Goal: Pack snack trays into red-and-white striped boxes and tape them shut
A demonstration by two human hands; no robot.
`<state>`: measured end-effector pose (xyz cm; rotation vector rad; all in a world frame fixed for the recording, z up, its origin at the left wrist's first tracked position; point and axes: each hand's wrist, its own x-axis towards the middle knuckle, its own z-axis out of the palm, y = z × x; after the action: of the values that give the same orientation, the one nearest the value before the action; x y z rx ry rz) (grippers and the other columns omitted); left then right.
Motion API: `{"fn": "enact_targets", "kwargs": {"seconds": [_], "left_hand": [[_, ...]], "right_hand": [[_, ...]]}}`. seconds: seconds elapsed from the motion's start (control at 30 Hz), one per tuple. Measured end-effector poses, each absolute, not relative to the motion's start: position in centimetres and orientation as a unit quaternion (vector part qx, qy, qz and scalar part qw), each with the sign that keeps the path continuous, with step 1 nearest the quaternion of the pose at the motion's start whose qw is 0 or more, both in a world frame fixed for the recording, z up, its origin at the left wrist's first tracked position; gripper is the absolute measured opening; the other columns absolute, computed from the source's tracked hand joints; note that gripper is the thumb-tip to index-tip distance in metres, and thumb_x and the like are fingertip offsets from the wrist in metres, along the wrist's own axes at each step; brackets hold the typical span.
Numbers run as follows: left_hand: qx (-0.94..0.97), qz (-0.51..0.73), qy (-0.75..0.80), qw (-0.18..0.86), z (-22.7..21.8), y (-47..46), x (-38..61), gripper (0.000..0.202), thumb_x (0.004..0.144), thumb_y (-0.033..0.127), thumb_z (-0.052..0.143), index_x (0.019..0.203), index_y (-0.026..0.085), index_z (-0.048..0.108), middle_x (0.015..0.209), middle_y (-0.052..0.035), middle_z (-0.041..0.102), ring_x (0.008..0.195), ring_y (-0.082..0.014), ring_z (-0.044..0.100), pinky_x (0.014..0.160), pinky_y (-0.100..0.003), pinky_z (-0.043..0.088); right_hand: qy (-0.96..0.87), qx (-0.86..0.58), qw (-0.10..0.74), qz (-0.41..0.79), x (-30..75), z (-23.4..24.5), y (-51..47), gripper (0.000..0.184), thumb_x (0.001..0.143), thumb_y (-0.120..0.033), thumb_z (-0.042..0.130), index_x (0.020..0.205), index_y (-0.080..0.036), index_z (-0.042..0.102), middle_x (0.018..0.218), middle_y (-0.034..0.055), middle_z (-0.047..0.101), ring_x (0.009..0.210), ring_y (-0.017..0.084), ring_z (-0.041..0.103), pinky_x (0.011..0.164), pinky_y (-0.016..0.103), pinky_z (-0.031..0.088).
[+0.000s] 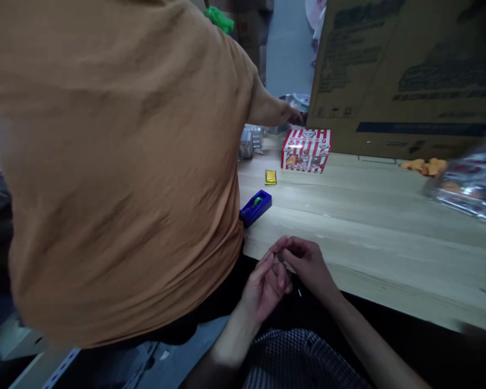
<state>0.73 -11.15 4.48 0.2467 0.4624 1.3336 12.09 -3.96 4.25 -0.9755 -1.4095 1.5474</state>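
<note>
My left hand (265,286) is palm up at the front edge of the table, its fingers curled and thumb raised. My right hand (310,265) meets it at the fingertips in a pinch. Whatever lies between the fingers is too small and dim to make out. Just beyond my hands a blue tape dispenser (257,208) with a green core rests on the table. Behind it lies a small yellow packet (270,177). Farther back stands a red-and-white striped box (306,151) with food pictures on it.
A co-worker in an orange shirt (125,162) stands close on the left, one arm (271,109) reaching behind the striped box. A large cardboard box (409,81) rises at the back of the wooden table (372,216). Orange pieces (425,166) and a clear plastic bag (476,181) lie right.
</note>
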Motion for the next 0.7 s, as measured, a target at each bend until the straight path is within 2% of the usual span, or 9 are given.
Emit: {"fn": "enact_targets", "kwargs": {"seconds": [0.1, 0.2, 0.37, 0.43, 0.5, 0.6, 0.7], "left_hand": [[0.122, 0.628, 0.268, 0.72, 4.2, -10.4, -0.1, 0.052, 0.093, 0.027, 0.065, 0.143, 0.014, 0.055, 0.063, 0.0008, 0.061, 0.056, -0.0093, 0.056, 0.06, -0.021, 0.049], [0.147, 0.661, 0.344, 0.651, 3.7, -9.0, -1.1, 0.052, 0.089, 0.02, 0.07, 0.139, 0.017, 0.057, 0.077, -0.002, 0.069, 0.066, -0.0088, 0.062, 0.068, -0.02, 0.052], [0.225, 0.658, 0.434, 0.572, 3.3, -7.1, -2.0, 0.042, 0.088, 0.026, 0.073, 0.128, 0.017, 0.064, 0.1, -0.0063, 0.072, 0.066, -0.0058, 0.06, 0.072, -0.019, 0.051], [0.287, 0.659, 0.496, 0.486, 2.8, -6.6, -2.0, 0.038, 0.091, 0.032, 0.069, 0.126, 0.018, 0.064, 0.112, -0.0075, 0.07, 0.079, -0.0089, 0.064, 0.083, -0.023, 0.051], [0.344, 0.646, 0.578, 0.361, 1.9, -6.0, -2.1, 0.041, 0.093, 0.036, 0.065, 0.131, 0.021, 0.061, 0.126, -0.0089, 0.066, 0.103, -0.0157, 0.065, 0.099, -0.03, 0.048], [0.409, 0.592, 0.664, 0.204, 0.0, -4.8, -2.8, 0.057, 0.094, 0.038, 0.062, 0.146, 0.025, 0.046, 0.154, -0.0119, 0.046, 0.141, -0.0249, 0.045, 0.118, -0.041, 0.034], [0.462, 0.552, 0.679, 0.143, -1.8, -3.3, -3.5, 0.066, 0.095, 0.035, 0.059, 0.154, 0.023, 0.033, 0.164, -0.0143, 0.032, 0.153, -0.0264, 0.028, 0.124, -0.045, 0.024]], "right_hand": [[-0.531, -0.397, 0.416, 0.622, 11.3, 2.0, -4.5, 0.02, 0.084, -0.038, 0.068, 0.075, -0.022, 0.063, 0.059, -0.0026, 0.064, 0.052, 0.015, 0.058, 0.053, 0.027, 0.048], [-0.53, -0.409, 0.435, 0.602, 11.3, -0.2, -5.0, 0.025, 0.082, -0.042, 0.071, 0.072, -0.02, 0.064, 0.067, 0.0005, 0.067, 0.064, 0.018, 0.062, 0.066, 0.03, 0.051], [-0.545, -0.432, 0.435, 0.572, 12.6, -2.4, -5.3, 0.032, 0.081, -0.046, 0.073, 0.066, -0.019, 0.065, 0.064, 0.0016, 0.064, 0.065, 0.019, 0.059, 0.066, 0.03, 0.047], [-0.548, -0.442, 0.438, 0.558, 13.6, -2.6, -4.9, 0.034, 0.083, -0.049, 0.071, 0.068, -0.019, 0.065, 0.065, 0.002, 0.063, 0.066, 0.019, 0.059, 0.066, 0.03, 0.047], [-0.547, -0.455, 0.448, 0.541, 14.9, -2.7, -4.2, 0.035, 0.086, -0.05, 0.068, 0.071, -0.019, 0.065, 0.067, 0.0024, 0.064, 0.068, 0.02, 0.06, 0.067, 0.031, 0.048], [-0.537, -0.482, 0.475, 0.504, 17.3, -3.1, -2.8, 0.034, 0.086, -0.051, 0.067, 0.073, -0.019, 0.063, 0.068, 0.0026, 0.064, 0.069, 0.021, 0.061, 0.067, 0.031, 0.048], [-0.523, -0.517, 0.501, 0.457, 19.8, -3.9, -1.4, 0.034, 0.084, -0.051, 0.067, 0.074, -0.019, 0.064, 0.069, 0.0033, 0.065, 0.07, 0.022, 0.062, 0.068, 0.033, 0.049]]}}
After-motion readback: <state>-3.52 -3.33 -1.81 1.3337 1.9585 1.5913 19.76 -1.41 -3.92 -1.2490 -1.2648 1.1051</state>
